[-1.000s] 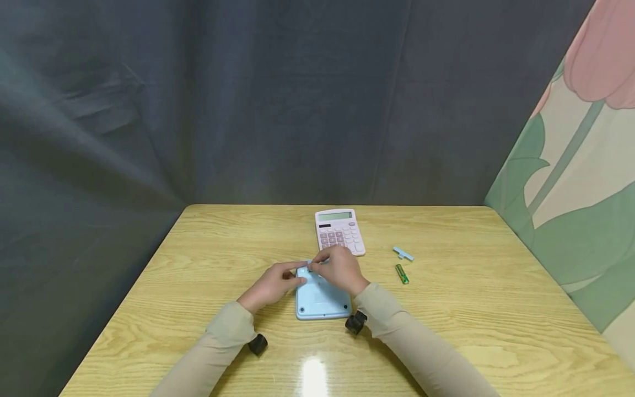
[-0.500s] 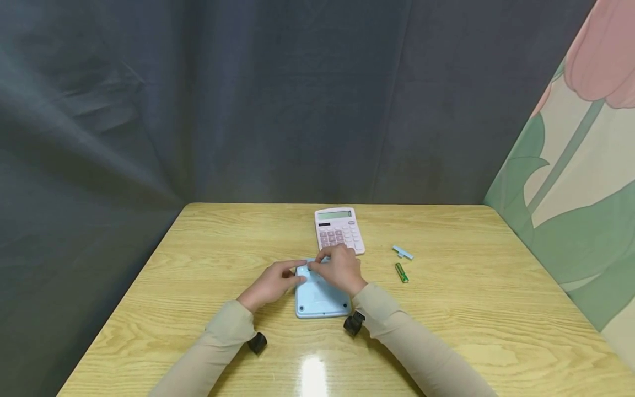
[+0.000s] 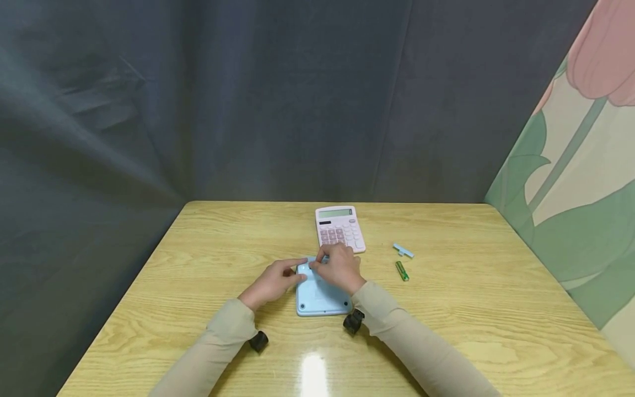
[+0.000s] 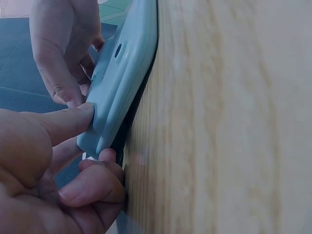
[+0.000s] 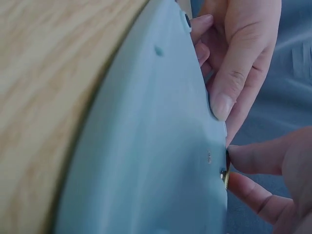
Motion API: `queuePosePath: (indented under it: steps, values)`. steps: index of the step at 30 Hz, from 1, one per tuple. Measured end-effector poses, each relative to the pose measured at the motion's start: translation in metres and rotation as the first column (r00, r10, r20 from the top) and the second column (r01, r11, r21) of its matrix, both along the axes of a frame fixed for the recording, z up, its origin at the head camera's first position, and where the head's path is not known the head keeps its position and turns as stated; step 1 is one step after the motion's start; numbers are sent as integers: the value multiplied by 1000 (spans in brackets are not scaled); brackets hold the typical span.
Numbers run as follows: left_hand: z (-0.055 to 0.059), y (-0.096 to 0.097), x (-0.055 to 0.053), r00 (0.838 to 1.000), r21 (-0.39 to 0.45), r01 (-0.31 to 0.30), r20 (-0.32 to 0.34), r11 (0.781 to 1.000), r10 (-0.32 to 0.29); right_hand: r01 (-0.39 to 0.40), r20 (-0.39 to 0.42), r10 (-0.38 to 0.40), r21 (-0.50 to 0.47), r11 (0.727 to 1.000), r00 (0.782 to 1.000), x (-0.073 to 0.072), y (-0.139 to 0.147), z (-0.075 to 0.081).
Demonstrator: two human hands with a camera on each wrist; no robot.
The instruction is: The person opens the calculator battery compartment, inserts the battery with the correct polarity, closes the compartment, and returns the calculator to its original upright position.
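A light blue calculator (image 3: 322, 295) lies face down on the table, its back with round feet turned up. My left hand (image 3: 272, 284) holds its far left corner, thumb on the back and fingers at the edge; the left wrist view shows the thumb (image 4: 73, 122) pressing there. Close beside it, my right hand (image 3: 341, 270) bends over the far end of the calculator. Its thumb and forefinger pinch a small battery (image 5: 226, 178) at the calculator's back; only a thin metallic sliver shows, and the fingertips hide the rest.
Behind the blue calculator, a pink calculator (image 3: 339, 229) lies face up. To the right are a small blue battery cover (image 3: 403, 250) and a green battery (image 3: 402, 271). A dark curtain (image 3: 297, 110) hangs beyond the wooden table (image 3: 471, 286).
Both hands keep their places on the blue calculator, with hardly any finger movement. The head view has shifted slightly; the loose things on the table lie as before.
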State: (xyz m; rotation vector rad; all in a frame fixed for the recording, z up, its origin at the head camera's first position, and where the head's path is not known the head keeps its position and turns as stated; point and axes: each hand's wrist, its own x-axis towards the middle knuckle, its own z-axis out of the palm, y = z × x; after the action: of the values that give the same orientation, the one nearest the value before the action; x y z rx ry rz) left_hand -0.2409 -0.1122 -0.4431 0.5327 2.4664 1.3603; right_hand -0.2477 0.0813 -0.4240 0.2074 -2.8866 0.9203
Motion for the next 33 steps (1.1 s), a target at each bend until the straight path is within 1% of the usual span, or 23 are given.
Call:
queuePosePath:
  steps: [4, 8, 14, 24, 27, 33]
  values:
    - [0, 1, 0, 1000, 5, 2, 3, 1000, -2, -14, 8, 14, -3, 1000, 1000, 0, 2, 2]
    - [-2, 0, -1, 1000, 10, 4, 12, 1000, -5, -11, 18, 11, -13, 1000, 1000, 0, 2, 4]
    - [-2, 0, -1, 1000, 7, -6, 24, 1000, 6, -17, 45, 18, -31, 999, 999, -1, 2, 6]
    - [-2, 0, 0, 999, 23, 7, 38, 1000, -7, -34, 86, 40, -67, 997, 996, -3, 6, 3]
    - [-2, 0, 0, 999, 16, 3, 32, 1000, -4, -41, 114, 50, -84, 996, 992, -5, 8, 3]
    - [-2, 0, -1, 999, 11, -4, 36, 1000, 3, -45, 199, 72, -141, 989, 977, -9, 13, 5]
